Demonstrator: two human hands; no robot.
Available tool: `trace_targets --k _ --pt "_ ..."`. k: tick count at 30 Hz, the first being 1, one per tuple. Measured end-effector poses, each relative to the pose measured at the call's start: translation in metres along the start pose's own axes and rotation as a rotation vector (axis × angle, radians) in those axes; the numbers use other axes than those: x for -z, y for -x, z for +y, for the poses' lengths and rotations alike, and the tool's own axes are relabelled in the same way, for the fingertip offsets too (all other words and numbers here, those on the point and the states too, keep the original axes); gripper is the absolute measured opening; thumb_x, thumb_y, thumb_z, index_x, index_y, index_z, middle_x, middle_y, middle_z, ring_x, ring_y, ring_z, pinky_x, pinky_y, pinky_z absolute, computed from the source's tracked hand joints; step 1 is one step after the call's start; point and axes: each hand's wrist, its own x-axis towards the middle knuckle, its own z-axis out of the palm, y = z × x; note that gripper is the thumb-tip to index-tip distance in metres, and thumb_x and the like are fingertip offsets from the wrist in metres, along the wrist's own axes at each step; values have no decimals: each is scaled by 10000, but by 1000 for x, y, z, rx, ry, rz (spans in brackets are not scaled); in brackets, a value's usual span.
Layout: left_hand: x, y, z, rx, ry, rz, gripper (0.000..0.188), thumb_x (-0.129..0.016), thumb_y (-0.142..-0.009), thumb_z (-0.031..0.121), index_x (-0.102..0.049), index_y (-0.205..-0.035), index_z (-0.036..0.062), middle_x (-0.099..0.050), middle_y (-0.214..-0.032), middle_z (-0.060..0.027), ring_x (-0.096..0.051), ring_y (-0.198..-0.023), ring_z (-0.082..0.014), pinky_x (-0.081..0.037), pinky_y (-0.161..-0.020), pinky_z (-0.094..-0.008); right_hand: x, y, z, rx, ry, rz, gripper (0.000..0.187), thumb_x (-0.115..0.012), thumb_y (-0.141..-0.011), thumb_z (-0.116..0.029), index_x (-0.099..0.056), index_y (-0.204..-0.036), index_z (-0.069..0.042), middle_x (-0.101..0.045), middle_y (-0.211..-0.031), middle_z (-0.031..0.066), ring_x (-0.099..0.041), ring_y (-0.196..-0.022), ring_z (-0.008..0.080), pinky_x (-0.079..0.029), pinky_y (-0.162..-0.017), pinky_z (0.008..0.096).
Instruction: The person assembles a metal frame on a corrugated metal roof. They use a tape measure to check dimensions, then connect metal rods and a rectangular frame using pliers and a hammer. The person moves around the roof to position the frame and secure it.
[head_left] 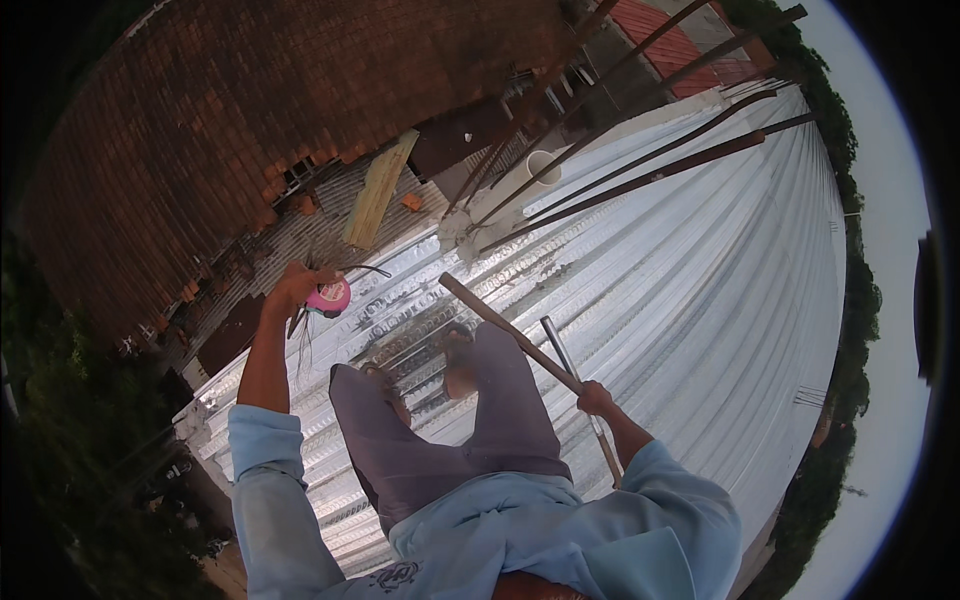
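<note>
My left hand (292, 288) is closed around a pink tape measure (331, 297) with a dark strap trailing from it. It is held out at the left, near the roof edge. On the right, my right hand (597, 399) grips a long wooden handle (508, 328) that slants up and left past my knee. A shiny metal bar (562, 347) crosses just by that hand, its lower end brownish. Whether the hand holds the bar too, or whether bar and handle are joined, I cannot tell. My legs are bent above the corrugated metal roof (660, 320).
Rusty rods (640, 185) rise at a slant from a concrete lump (462, 232) ahead, beside a white pipe (541, 170). Beyond the roof edge lie a wooden plank (382, 190), lower corrugated sheets and a brown tiled roof (230, 130). Trees stand to the left, far below.
</note>
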Motion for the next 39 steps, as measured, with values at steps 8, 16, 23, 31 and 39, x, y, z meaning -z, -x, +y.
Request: trace_targets --k 8,16,23,31,39 --pt "-53 -143 -64 -83 86 -84 344 -848 -801 217 -710 -911 -78 -707 -786 -93 -657 -638 -126 -515 -570 -293 -111 -130 14 -76 -85 49 381 -647 -765 -164 -680 -1121 -31 -710 -1029 216 -681 -1007 402 -550 -889 490" --pt "-98 -198 -120 -83 260 -104 289 -829 -827 177 -677 -825 -68 -699 -747 -116 -678 -593 -146 -534 -507 -256 -258 -262 80 78 -444 145 360 -781 -669 -149 -669 -969 15 -714 -882 204 -706 -880 378 -549 -762 466" --pt "-126 -195 -118 -136 264 -81 331 -847 -813 194 -699 -861 -98 -716 -787 -137 -689 -615 -155 -542 -523 -265 -316 -304 46 102 -495 265 300 -792 -648 -113 -664 -885 18 -708 -801 152 -706 -799 300 -529 -700 434" --pt "-162 -167 -133 -131 219 -54 289 -871 -766 186 -703 -826 -41 -709 -775 -120 -684 -661 -149 -542 -603 -286 -359 -313 33 -37 -724 213 249 -791 -643 -87 -679 -836 23 -695 -730 154 -699 -711 289 -532 -665 432" --pt "-223 -168 -150 -113 288 -81 314 -823 -832 209 -698 -931 -62 -693 -785 -77 -642 -601 -108 -477 -495 -244 -310 -282 -8 -228 -514 232 304 -717 -708 -178 -703 -942 15 -718 -898 232 -702 -905 410 -543 -788 491"
